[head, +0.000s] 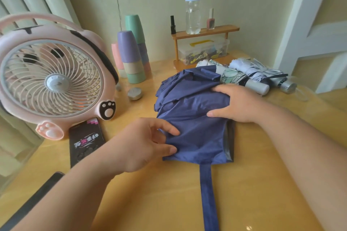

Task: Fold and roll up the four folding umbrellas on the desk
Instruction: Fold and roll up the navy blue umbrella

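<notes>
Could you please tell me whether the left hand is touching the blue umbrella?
Touching. The head view shows the left hand pinching a fold of the blue umbrella between thumb and fingers.

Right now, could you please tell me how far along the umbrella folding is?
Done: two rolled umbrellas, the patterned umbrella and the white umbrella, lie behind. In hand: the navy umbrella, right hand gripping it, left hand pinching its fabric; its strap lies loose. Remaining: roll and strap it; I cannot make out a fourth.
</notes>
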### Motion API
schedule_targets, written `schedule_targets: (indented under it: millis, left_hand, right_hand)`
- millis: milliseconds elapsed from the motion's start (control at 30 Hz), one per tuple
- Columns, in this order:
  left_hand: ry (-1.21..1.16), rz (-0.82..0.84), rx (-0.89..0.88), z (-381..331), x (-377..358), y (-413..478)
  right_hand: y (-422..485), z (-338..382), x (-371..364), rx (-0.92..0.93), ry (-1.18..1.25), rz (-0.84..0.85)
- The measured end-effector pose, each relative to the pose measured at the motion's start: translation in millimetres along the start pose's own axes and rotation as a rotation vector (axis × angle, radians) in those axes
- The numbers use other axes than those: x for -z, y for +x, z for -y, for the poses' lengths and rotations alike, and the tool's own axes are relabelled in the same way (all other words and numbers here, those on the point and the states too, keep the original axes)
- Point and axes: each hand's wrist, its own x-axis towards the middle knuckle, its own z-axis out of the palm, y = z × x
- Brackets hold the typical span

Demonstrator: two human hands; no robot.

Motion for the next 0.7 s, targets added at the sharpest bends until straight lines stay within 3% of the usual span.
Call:
schedule_targets:
  millis: [100,200,300,433,500,600,700]
  left_hand:
    - [-0.031,0.074,0.028,1.1,8.2,-1.3]
    - [0.119,0.179,0.058,-1.2,7.4,-3.9]
    - [0.224,0.222,0.058,-6.6,3.4,-6.9]
    - [0.410,0.130,0.006,-8.3,-4.0,-6.7]
    - [0.462,0.052,-0.044,-8.0,-8.2,-6.2]
    - [0.491,0.029,-0.116,-6.7,-10.4,-6.7]
    - [0.543,0.084,-0.292,0.1,-8.6,-6.0]
  right_hand:
    - [-5.9,7.6,4.2,-0.039,-0.100,-0.010]
    - [-33.7,21.9,11.6,-0.103,-0.258,-0.096]
    - [-90.4,45.5,14.7,-0.227,0.047,-0.247]
    - [-153.6,71.7,-6.5,-0.281,0.336,-0.110]
    - [-169.4,81.7,-16.1,-0.273,0.515,-0.144]
    - [-177.7,84.7,-19.0,-0.244,0.527,-0.410]
    - [-177.7,91.6,-22.3,-0.243,0.567,-0.291]
